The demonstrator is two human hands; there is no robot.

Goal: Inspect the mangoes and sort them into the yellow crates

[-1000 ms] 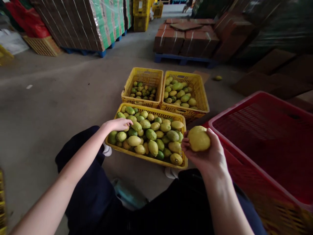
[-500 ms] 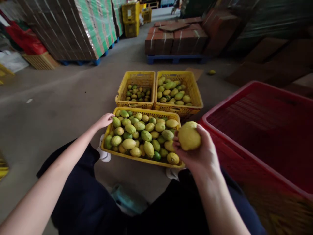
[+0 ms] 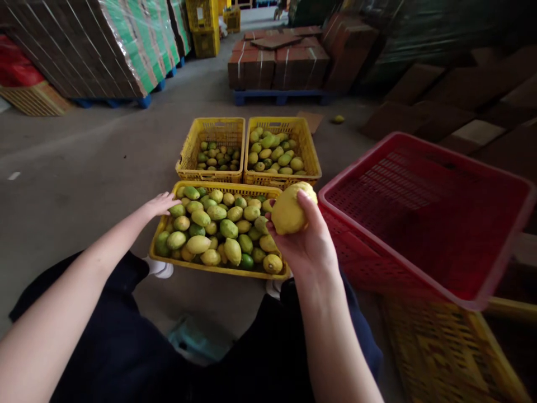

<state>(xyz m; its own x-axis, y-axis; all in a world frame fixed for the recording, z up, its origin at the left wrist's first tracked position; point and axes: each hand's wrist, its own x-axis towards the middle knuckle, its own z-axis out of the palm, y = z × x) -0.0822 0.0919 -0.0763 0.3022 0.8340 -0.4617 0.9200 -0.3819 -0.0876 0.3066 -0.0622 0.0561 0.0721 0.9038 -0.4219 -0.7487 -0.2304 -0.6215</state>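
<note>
A large yellow lemon [image 3: 290,210] is in my right hand [image 3: 312,240], thumb and fingers wrapped round it, above the right side of the near yellow crate [image 3: 218,271]. That crate holds many green and yellow lemons [image 3: 229,228]. My left hand [image 3: 161,204] reaches over the crate's left rim with fingers stretched out, close to a green lemon [image 3: 177,210]; I cannot tell whether they touch. Behind stand two more yellow crates: the left one [image 3: 188,150] with small fruit low inside, the right one [image 3: 311,154] with larger yellow-green lemons.
A red crate [image 3: 377,252] stands at the right, above another yellow crate [image 3: 451,347]. A wrapped stack of boxes [image 3: 138,45] is back left; brown boxes [image 3: 300,67] rest on a blue pallet [image 3: 279,97]. One loose lemon [image 3: 338,119] lies on the floor.
The view has swung right, so the crates sit farther left in the picture. My right hand has turned the held lemon. My left hand's fingers look more stretched out.
</note>
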